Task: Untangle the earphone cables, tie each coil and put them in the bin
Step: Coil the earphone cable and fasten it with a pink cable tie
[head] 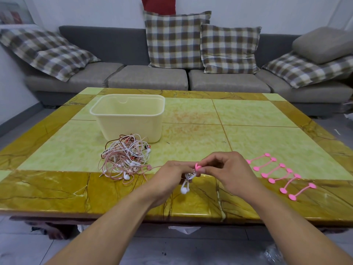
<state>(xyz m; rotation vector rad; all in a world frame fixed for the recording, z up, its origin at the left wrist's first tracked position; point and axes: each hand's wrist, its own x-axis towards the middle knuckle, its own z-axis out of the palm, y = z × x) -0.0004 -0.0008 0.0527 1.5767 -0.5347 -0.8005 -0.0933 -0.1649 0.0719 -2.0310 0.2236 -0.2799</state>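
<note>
White coiled earphone cable (188, 175), gripped by left hand (172, 175), may spring loose if right hand (227, 173), seemingly pinching the pink silicone tie (197, 166), slips.

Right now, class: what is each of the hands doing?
Left hand: grips the white earphone coil.
Right hand: pinches the pink tie on it.

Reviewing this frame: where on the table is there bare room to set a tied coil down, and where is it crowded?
Bare: the table right of the bin, behind the pink ties; also the near-left border. Crowded: the earphone tangle before the bin, and the near edge where both hands work.
</note>
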